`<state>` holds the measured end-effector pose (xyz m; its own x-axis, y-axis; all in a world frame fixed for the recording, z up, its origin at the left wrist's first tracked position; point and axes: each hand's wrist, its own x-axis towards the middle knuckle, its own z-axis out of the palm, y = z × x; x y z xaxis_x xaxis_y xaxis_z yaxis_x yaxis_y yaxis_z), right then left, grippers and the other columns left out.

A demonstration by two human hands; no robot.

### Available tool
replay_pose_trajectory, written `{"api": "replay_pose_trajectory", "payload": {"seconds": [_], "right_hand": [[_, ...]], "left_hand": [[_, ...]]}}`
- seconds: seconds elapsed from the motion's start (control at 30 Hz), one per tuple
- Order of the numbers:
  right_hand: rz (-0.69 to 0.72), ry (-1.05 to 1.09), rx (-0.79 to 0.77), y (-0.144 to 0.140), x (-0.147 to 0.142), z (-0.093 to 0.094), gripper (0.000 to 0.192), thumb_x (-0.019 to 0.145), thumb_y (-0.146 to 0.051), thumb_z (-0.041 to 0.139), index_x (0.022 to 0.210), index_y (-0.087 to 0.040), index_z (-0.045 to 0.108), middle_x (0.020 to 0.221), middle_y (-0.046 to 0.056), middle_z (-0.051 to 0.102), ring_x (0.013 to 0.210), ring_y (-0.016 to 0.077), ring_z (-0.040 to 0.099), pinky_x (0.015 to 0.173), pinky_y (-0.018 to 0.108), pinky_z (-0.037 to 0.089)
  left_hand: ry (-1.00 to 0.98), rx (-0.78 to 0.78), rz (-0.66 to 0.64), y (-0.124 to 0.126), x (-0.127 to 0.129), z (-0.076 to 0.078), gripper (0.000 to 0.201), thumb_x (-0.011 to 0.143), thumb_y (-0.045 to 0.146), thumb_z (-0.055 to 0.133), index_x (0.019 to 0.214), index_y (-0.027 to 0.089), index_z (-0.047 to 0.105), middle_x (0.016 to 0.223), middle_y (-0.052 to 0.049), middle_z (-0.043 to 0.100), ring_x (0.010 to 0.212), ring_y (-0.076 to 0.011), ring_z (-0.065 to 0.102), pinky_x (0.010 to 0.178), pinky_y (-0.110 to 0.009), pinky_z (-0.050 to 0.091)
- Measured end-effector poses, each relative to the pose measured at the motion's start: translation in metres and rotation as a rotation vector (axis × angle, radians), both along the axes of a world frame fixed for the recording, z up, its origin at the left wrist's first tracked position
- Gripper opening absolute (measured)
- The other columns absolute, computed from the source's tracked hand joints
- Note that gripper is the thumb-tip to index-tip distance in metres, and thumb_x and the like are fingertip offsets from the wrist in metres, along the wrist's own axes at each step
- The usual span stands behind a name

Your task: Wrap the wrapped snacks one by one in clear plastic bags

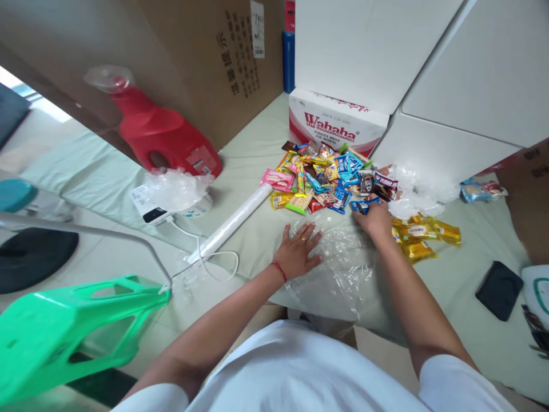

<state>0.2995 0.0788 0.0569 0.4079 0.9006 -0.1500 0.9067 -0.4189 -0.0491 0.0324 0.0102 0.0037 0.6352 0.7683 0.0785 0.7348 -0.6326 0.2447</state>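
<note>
My left hand [298,247] lies flat with spread fingers on a clear plastic bag [343,263] spread over the pale green sheet. A red string circles that wrist. My right hand [374,219] reaches into the near edge of a pile of colourful snack packets [330,177] and closes on a blue snack packet [362,205]. Several yellow packets [422,236] lie just right of that hand.
A white Wahaha box [338,123] stands behind the pile, beside white panels [429,74]. A white roll [235,220], crumpled plastic [175,189], a red jug [165,134], a big cardboard box [206,51], a green plastic stool [64,332] and a black pouch [500,289] lie around.
</note>
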Motion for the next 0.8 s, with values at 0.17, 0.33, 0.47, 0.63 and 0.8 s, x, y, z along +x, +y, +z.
{"api": "replay_pose_trajectory", "payload": {"seconds": [0.17, 0.33, 0.47, 0.63, 0.8], "right_hand": [[-0.082, 0.145, 0.141, 0.017, -0.015, 0.006, 0.066, 0.096, -0.061, 0.053, 0.134, -0.008, 0.058, 0.126, 0.024, 0.065, 0.117, 0.0347, 0.064, 0.095, 0.041, 0.051], [-0.05, 0.103, 0.05, 0.054, -0.06, 0.005, 0.07, 0.09, -0.058, 0.065, 0.141, -0.01, 0.053, 0.142, 0.026, 0.056, 0.135, 0.038, 0.048, 0.106, 0.053, 0.044], [0.002, 0.036, 0.005, 0.059, -0.065, 0.001, 0.071, 0.089, -0.058, 0.065, 0.141, -0.011, 0.054, 0.149, 0.023, 0.049, 0.14, 0.0404, 0.037, 0.109, 0.06, 0.038], [0.157, -0.025, -0.005, 0.035, -0.036, -0.002, 0.065, 0.09, -0.034, 0.064, 0.15, -0.015, 0.048, 0.142, 0.021, 0.057, 0.135, 0.0408, 0.041, 0.107, 0.055, 0.037], [0.348, -0.109, 0.129, -0.017, -0.006, 0.025, 0.063, 0.089, -0.023, 0.055, 0.152, -0.015, 0.048, 0.144, 0.02, 0.056, 0.13, 0.0399, 0.042, 0.108, 0.054, 0.034]], "left_hand": [[-0.024, -0.004, 0.001, 0.0, 0.0, 0.0, 0.066, 0.1, 0.061, 0.043, 0.157, 0.029, 0.043, 0.169, -0.013, 0.034, 0.155, -0.033, 0.032, 0.124, -0.07, 0.009], [-0.021, -0.007, 0.0, -0.001, -0.001, 0.001, 0.064, 0.101, 0.06, 0.042, 0.157, 0.028, 0.044, 0.168, -0.013, 0.036, 0.155, -0.0331, 0.033, 0.124, -0.07, 0.011], [-0.028, 0.012, -0.001, -0.001, -0.002, 0.0, 0.063, 0.102, 0.059, 0.042, 0.156, 0.028, 0.044, 0.168, -0.013, 0.035, 0.155, -0.0325, 0.033, 0.124, -0.07, 0.011], [-0.043, 0.012, -0.011, -0.001, -0.003, -0.002, 0.063, 0.102, 0.059, 0.041, 0.156, 0.026, 0.044, 0.167, -0.014, 0.036, 0.155, -0.0324, 0.033, 0.124, -0.071, 0.011], [-0.064, -0.004, -0.001, -0.001, -0.002, -0.002, 0.059, 0.105, 0.055, 0.034, 0.157, 0.027, 0.043, 0.169, -0.013, 0.034, 0.156, -0.0299, 0.031, 0.124, -0.072, 0.008]]}}
